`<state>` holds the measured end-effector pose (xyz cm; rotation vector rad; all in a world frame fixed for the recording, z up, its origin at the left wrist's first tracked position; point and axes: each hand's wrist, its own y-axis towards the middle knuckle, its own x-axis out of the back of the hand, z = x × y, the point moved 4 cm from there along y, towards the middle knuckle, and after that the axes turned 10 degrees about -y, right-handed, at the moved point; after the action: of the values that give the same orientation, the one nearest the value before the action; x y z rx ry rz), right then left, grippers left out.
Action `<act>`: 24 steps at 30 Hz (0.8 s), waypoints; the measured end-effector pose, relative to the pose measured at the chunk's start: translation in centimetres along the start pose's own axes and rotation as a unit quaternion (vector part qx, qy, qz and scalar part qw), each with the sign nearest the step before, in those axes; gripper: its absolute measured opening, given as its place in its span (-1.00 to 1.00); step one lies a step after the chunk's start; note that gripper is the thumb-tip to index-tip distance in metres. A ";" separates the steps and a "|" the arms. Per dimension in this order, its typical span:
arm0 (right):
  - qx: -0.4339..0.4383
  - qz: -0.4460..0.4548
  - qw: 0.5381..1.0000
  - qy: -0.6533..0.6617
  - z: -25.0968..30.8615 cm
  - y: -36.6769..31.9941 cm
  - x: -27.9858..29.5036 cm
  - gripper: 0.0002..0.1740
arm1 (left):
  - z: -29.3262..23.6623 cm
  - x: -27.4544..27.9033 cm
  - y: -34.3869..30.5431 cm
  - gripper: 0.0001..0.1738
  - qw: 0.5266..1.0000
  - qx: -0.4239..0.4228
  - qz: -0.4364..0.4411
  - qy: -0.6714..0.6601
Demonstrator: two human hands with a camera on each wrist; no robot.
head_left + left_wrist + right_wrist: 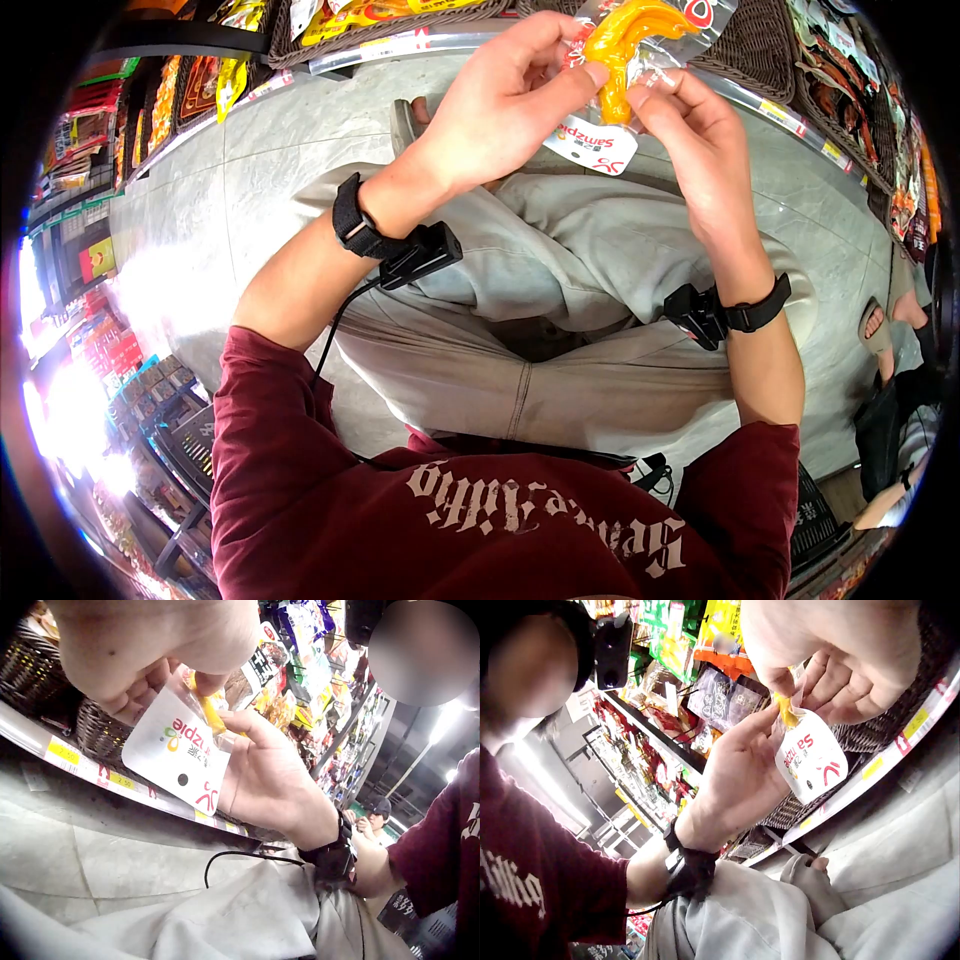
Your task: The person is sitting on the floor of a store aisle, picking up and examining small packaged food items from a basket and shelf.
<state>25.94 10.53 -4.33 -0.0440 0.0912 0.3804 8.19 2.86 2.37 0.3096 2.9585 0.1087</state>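
A clear plastic snack packet [622, 62] holds a glossy, curved yellow-orange piece of food. Its white end label [597, 143], printed with red and black lettering, points toward the person's lap. My left hand [500, 110] pinches one side of the packet, thumb on its front face. From the other side my right hand [705, 165] grips the edge between thumb and fingers. Both hands hold the packet up in front of the shelf baskets. In the left wrist view the white label [176, 750] hangs below the fingers; the food is mostly covered there.
Wicker baskets [745, 55] of packaged snacks line a shelf edge with price tags [790, 118]. Crossed legs in light trousers [480, 370] lie beneath the hands on grey floor tiles [190, 230]. A sandalled foot [877, 325] of another person is at the right.
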 end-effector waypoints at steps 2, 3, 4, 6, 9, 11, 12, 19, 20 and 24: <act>-0.002 0.000 1.000 -0.002 0.0 -0.1 -0.1 -0.84 | -0.3 0.0 -0.1 -0.68 1.000 0.004 -0.001 0.027; -0.002 0.000 1.000 -0.002 0.0 -0.1 0.0 -0.84 | -0.5 -0.1 -0.1 -0.68 0.998 0.009 -0.003 0.054; -0.002 0.004 1.000 -0.002 -0.1 0.0 0.0 -0.83 | -0.7 -0.3 -0.2 -0.68 0.998 0.009 -0.004 0.054; -0.001 0.009 1.000 -0.002 -0.1 0.0 0.0 -0.83 | -1.1 -0.4 -0.3 -0.68 0.995 0.003 -0.018 0.101; -0.002 0.006 1.000 -0.017 -0.2 0.0 0.0 -0.83 | -1.1 -0.3 -0.3 -0.68 0.993 0.001 -0.019 0.113; 0.006 0.013 1.000 -0.016 -0.2 0.0 0.0 -0.83 | -1.0 -0.3 -0.4 -0.68 0.992 -0.004 -0.019 0.122; 0.006 0.013 1.000 -0.016 -0.3 0.0 0.0 -0.83 | -1.0 -0.2 -0.4 -0.68 0.991 -0.008 -0.020 0.130; 0.006 0.009 1.000 -0.026 -0.2 0.1 0.1 -0.80 | -0.9 -0.3 -0.3 -0.67 0.988 -0.002 -0.017 0.152; -0.002 0.005 1.000 -0.029 -0.1 0.0 0.1 -0.85 | -0.8 -0.5 -0.2 -0.67 0.993 -0.011 -0.017 0.112; 0.006 -0.017 1.000 -0.012 -0.2 0.3 0.2 -0.69 | -0.4 0.1 0.0 -0.66 0.993 -0.067 0.000 0.093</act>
<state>26.02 10.89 -4.52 -0.0287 0.0696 0.3454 8.04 2.87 2.75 0.2974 3.1143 0.3546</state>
